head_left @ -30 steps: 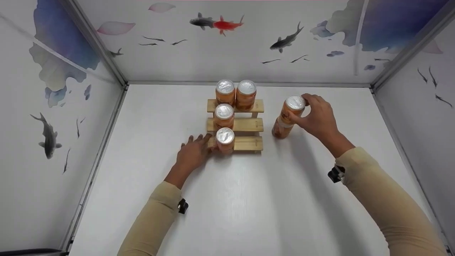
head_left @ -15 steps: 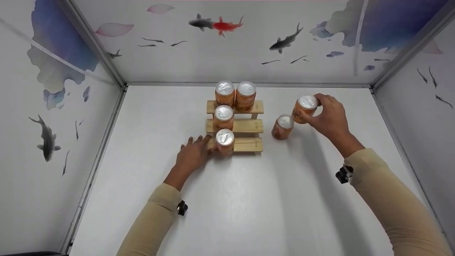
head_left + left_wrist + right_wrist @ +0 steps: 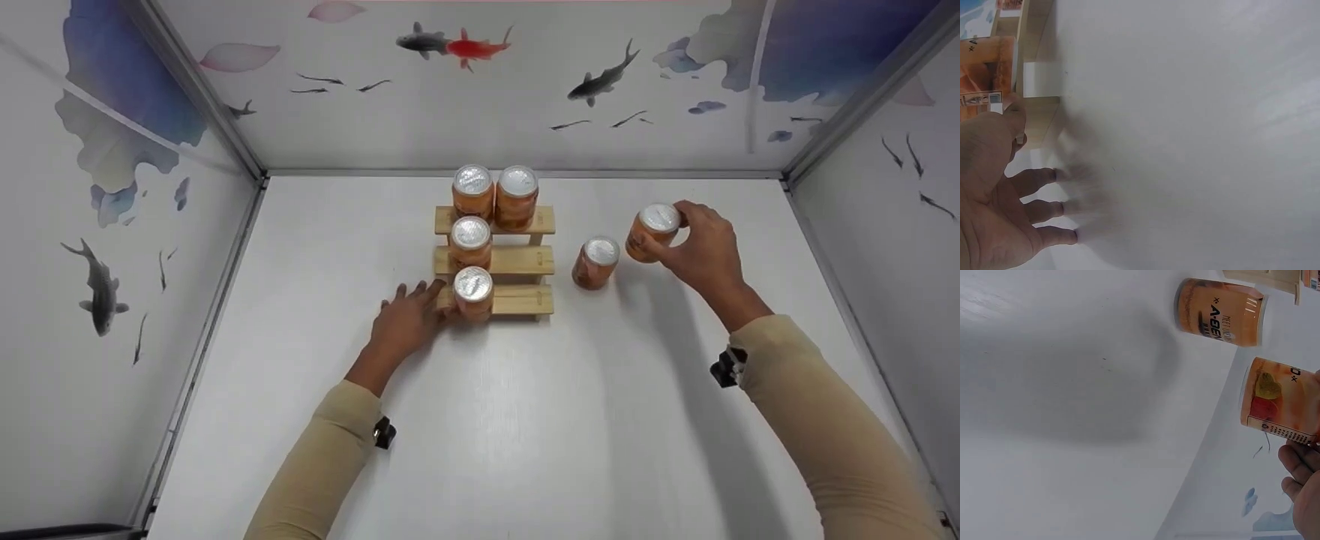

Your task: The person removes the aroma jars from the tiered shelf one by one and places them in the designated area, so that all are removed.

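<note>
My right hand (image 3: 703, 244) grips an orange-labelled can (image 3: 651, 234) with a silvery lid between thumb and fingers. In the right wrist view that can (image 3: 1278, 399) is upright and raised above the table. A matching can (image 3: 596, 262) stands on the table just left of it, apart. At the lower left corner of a three-step wooden rack (image 3: 523, 260), my left hand (image 3: 403, 322) pinches the end of the lowest step with thumb and index finger. Its other fingertips (image 3: 1047, 211) rest on the table. Beside the thumb, a can (image 3: 473, 294) stands on that step.
One can (image 3: 471, 244) stands at the left of the middle step. Two more, a left can (image 3: 472, 191) and a right can (image 3: 516, 198), share the top step. Walls with painted fish (image 3: 600, 79) enclose the white table (image 3: 480, 450) at the back and sides.
My right hand has carried its can to the right, away from the standing can it overlapped in the head view. The left hand has stayed at the rack's corner.
</note>
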`<action>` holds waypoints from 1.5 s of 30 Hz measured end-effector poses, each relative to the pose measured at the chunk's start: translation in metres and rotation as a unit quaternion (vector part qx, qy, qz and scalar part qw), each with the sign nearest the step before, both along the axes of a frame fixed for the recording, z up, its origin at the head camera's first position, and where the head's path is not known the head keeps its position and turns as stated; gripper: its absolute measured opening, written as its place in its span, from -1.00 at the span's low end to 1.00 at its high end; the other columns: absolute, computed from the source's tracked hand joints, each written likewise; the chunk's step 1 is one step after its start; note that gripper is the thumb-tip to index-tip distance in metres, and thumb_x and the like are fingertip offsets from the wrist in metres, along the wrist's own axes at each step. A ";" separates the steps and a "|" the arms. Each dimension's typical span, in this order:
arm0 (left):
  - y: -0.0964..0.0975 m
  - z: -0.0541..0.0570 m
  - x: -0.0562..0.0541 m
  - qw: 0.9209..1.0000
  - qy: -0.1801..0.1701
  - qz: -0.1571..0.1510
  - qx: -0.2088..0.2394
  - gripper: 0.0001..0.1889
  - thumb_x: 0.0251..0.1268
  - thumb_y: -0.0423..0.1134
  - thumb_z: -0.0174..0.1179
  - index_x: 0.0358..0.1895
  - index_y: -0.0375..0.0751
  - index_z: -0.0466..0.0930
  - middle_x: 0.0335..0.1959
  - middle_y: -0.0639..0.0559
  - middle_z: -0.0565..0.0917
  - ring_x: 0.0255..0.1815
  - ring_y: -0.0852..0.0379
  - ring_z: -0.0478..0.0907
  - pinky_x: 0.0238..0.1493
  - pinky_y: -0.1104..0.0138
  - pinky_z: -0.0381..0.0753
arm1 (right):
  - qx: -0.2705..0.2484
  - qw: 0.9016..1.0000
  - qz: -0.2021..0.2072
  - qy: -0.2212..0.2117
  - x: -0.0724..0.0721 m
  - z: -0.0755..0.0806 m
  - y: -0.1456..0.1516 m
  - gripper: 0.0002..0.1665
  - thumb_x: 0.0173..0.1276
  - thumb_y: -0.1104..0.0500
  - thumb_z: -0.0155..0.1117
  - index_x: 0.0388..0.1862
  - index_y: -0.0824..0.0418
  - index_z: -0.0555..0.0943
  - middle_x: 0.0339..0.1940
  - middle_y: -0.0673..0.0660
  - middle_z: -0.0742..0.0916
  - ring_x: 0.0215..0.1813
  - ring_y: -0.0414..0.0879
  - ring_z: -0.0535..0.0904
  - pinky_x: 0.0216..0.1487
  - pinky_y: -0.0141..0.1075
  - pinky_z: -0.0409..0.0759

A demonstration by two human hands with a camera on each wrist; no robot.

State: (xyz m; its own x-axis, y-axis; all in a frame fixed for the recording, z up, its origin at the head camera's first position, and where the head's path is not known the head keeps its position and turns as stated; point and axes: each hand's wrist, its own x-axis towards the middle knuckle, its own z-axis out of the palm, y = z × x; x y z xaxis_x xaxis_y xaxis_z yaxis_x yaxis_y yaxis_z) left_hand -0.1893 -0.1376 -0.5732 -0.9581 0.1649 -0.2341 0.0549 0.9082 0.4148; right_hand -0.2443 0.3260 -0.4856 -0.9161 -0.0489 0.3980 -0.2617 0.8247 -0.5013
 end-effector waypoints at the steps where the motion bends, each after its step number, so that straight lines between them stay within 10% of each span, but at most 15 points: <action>1: 0.000 -0.001 0.000 1.000 -0.001 0.000 0.002 -0.33 0.72 0.22 0.14 0.75 0.21 0.31 0.74 -0.19 0.37 0.80 -0.44 0.16 0.65 -0.48 0.23 | 0.001 1.000 -0.001 -0.004 0.001 -0.003 0.001 -0.29 0.34 0.05 0.70 0.23 0.51 0.65 0.08 0.48 0.79 0.10 0.37 0.76 0.10 0.24 0.70; 24: -0.001 -0.001 -0.002 1.000 -0.004 0.001 0.001 -0.36 0.73 0.17 0.14 0.74 0.22 0.33 0.74 -0.19 0.39 0.80 -0.44 0.18 0.65 -0.47 0.24 | -0.008 0.990 0.035 -0.134 0.003 -0.051 0.003 -0.34 0.45 0.21 0.60 0.33 0.56 0.56 0.23 0.55 0.73 0.25 0.42 0.70 0.28 0.27 0.65; 45: -0.002 0.002 -0.002 1.000 -0.006 -0.002 0.015 -0.33 0.72 0.18 0.15 0.75 0.16 0.33 0.75 -0.19 0.36 0.80 -0.44 0.15 0.66 -0.48 0.21 | 0.031 0.966 0.046 -0.254 -0.008 -0.025 0.000 -0.29 0.51 0.09 0.51 0.35 0.60 0.53 0.27 0.57 0.69 0.28 0.42 0.65 0.34 0.28 0.62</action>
